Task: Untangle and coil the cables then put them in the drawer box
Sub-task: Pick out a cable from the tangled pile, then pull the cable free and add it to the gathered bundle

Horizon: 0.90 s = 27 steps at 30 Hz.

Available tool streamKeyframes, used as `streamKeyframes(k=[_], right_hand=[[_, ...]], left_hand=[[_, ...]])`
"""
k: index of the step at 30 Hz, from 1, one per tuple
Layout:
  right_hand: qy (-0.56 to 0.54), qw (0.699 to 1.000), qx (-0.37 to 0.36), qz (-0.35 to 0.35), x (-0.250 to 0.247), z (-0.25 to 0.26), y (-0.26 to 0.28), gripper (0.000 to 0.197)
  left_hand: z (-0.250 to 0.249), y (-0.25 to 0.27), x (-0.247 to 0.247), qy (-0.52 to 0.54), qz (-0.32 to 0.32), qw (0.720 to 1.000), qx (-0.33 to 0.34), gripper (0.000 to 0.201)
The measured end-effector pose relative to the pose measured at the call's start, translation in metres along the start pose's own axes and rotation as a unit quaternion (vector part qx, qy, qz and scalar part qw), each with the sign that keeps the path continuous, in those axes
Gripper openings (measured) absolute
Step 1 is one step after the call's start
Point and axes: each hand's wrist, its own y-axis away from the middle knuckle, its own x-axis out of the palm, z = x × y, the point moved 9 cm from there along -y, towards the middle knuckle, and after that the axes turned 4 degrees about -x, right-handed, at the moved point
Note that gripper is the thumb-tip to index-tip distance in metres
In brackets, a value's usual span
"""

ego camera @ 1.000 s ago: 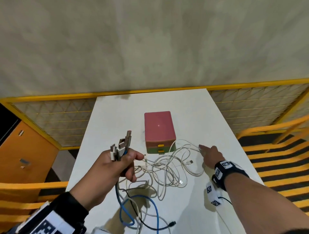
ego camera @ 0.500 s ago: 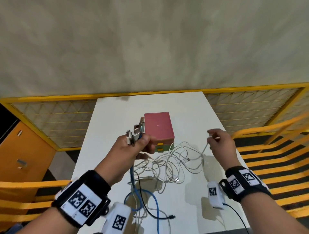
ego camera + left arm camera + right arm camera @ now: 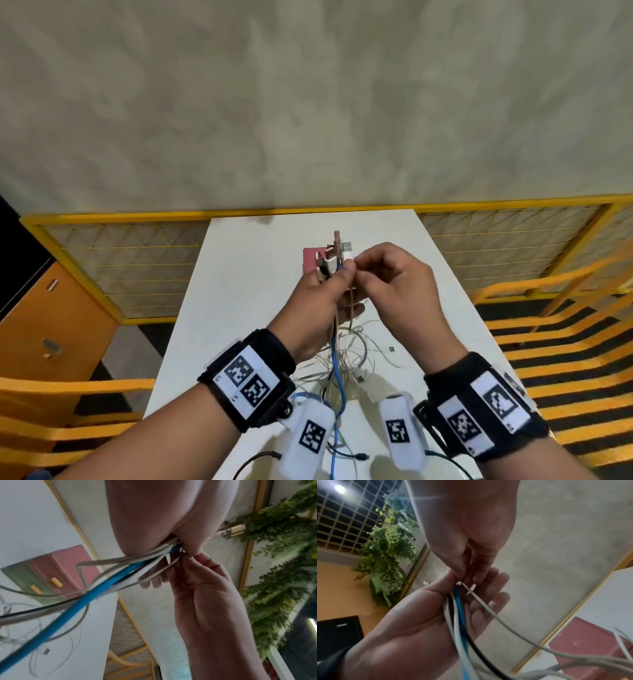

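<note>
Right hand (image 3: 394, 284) has come across from the table, now pinching a white plug (image 3: 347, 257) into the connector bundle gripped by left hand (image 3: 318, 291). Ends gathered; cables (image 3: 342, 356) below remain tangled, drawer box (image 3: 51, 572) closed

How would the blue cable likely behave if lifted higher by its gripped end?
The blue cable is probably floppy: it hangs curving from the left hand. It may drag the white cables tangled around it.

A white table (image 3: 246, 274) carries the pink-and-green drawer box (image 3: 56, 572) and a tangle of cables (image 3: 346, 356).
</note>
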Motion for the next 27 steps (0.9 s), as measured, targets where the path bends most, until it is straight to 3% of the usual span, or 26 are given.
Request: streamKeyframes(k=[3, 5, 7, 9, 11, 14, 19, 22, 25, 27], right_hand=[[-0.04, 0.999, 0.013, 0.011, 0.01, -0.01, 0.005, 0.04], [-0.072, 0.996, 0.04, -0.015, 0.007, -0.022, 0.009, 0.033], [-0.097, 0.986, 0.135, -0.037, 0.005, -0.047, 0.02, 0.016], [-0.145, 0.948, 0.28, 0.029, 0.026, -0.078, 0.043, 0.01], [-0.179, 0.89, 0.401, 0.121, 0.056, -0.097, 0.073, 0.025], [-0.244, 0.822, 0.488, 0.164, 0.085, -0.105, 0.09, 0.04], [-0.323, 0.77, 0.533, 0.133, 0.105, -0.113, 0.085, 0.024], [-0.424, 0.734, 0.529, 0.03, 0.101, -0.118, 0.072, 0.018], [-0.453, 0.721, 0.523, -0.044, 0.083, -0.134, 0.055, 0.031], [-0.464, 0.715, 0.516, -0.079, 0.067, -0.144, 0.046, 0.034]], left_hand=[[0.004, 0.002, -0.008, 0.032, -0.005, 0.999, -0.021, 0.031], [0.002, 0.003, -0.017, 0.029, -0.024, 0.999, -0.01, 0.025], [0.001, 0.005, -0.025, 0.023, -0.034, 0.999, 0.001, 0.025], [0.002, 0.006, -0.035, 0.02, -0.042, 0.999, 0.005, 0.025], [0.004, 0.007, -0.043, 0.016, -0.044, 0.999, 0.013, 0.026], [0.01, 0.011, -0.048, 0.006, -0.032, 0.999, 0.023, 0.028], [0.01, 0.02, -0.059, 0.003, -0.038, 0.998, 0.047, 0.028], [0.015, 0.029, -0.078, -0.006, -0.051, 0.998, 0.034, 0.029], [0.032, 0.046, -0.105, -0.109, -0.034, 0.993, -0.01, 0.027], [0.048, 0.061, -0.127, -0.207, -0.002, 0.976, -0.069, 0.026]])
